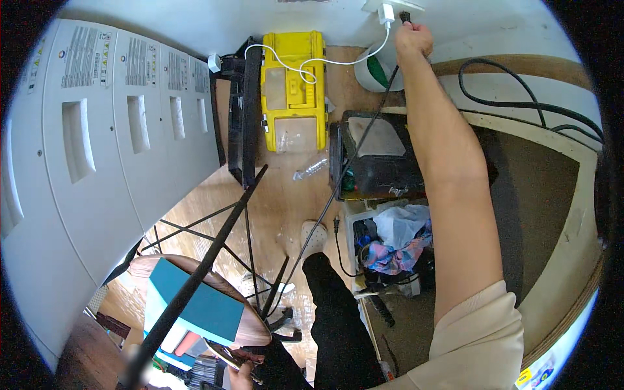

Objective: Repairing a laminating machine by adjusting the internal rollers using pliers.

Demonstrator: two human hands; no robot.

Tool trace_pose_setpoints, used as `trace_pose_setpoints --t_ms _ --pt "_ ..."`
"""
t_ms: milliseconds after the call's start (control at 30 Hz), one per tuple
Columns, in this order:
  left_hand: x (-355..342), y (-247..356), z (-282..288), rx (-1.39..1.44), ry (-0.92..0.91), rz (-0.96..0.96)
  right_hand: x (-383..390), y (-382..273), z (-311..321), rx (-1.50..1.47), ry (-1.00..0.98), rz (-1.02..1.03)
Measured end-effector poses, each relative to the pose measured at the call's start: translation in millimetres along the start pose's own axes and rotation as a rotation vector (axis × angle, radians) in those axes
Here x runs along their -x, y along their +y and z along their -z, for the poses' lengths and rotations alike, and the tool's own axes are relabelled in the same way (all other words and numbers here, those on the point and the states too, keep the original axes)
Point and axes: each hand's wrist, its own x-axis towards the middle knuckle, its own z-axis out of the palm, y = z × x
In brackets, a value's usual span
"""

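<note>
My right hand (415, 42) is stretched far forward to the wall, its fingers closed round a black plug (405, 17) at a white wall outlet (419, 6). From that hand a black cord (351, 162) runs slantwise down towards the floor. A white charger (387, 13) sits beside the plug, with a white cable (348, 63) leading off left over a yellow toolbox (313, 133). Low in the view, near my lap, my left hand (241, 375) is closed on a slim dark object (224, 353) with a shiny edge, whose kind I cannot make out.
White stacked cabinets (97, 188) fill the left. A black metal bar (201, 273) crosses a round wooden stool (257, 325) carrying a teal folder (205, 305). A black case (383, 169), a bin of cloths and bags (354, 234) and a plastic bottle (311, 168) lie about the floor.
</note>
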Motion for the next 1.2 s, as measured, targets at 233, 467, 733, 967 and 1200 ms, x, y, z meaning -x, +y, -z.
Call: trace_pose_setpoints --t_ms 233,467,733,967,1200 --pt "1.9 3.6 -4.2 0.025 0.032 0.044 -24.2 5.9 -27.5 0.107 -0.115 0.086" --pt "3.5 29.1 -7.2 -0.068 0.013 0.055 -28.6 -18.4 12.3 0.227 -0.362 0.084" --pt "1.7 21.6 -4.1 -0.007 -0.072 0.003 105.6 -13.8 38.9 -0.128 0.02 0.452" --pt "6.7 39.4 -6.1 0.06 -0.104 0.042 363.1 59.7 31.5 -0.072 -0.867 0.053" --pt "-1.5 34.8 14.9 -0.111 -0.169 0.034 423.9 72.0 132.2 -0.326 -0.73 -0.101"
